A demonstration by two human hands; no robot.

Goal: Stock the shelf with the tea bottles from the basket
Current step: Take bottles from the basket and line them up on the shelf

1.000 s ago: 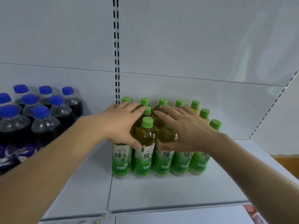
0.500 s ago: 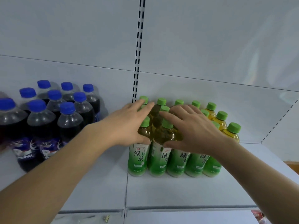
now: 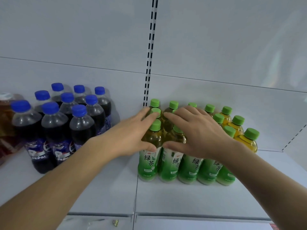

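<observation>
A tight block of green-capped tea bottles (image 3: pixel 147 165) with green labels stands on the white shelf (image 3: pixel 182 200), right of the slotted upright. My left hand (image 3: pixel 127 136) lies flat against the block's left side, with its thumb on the front-left bottle. Spread over the caps in the middle of the block is my right hand (image 3: pixel 196 133), its thumb on the second front bottle. Neither hand lifts a bottle. Several bottles are hidden under my hands. The basket is out of view.
Several blue-capped cola bottles (image 3: pixel 56 130) stand to the left on the same shelf, with a brownish bottle (image 3: pixel 6 123) at the left edge. The slotted upright (image 3: pixel 150 55) runs up the back panel. Bare shelf lies in front of and between the two groups.
Both hands stay on the tea bottles in much the same pose. The view has swung left, so more cola bottles show and the tea block sits further right in the frame.
</observation>
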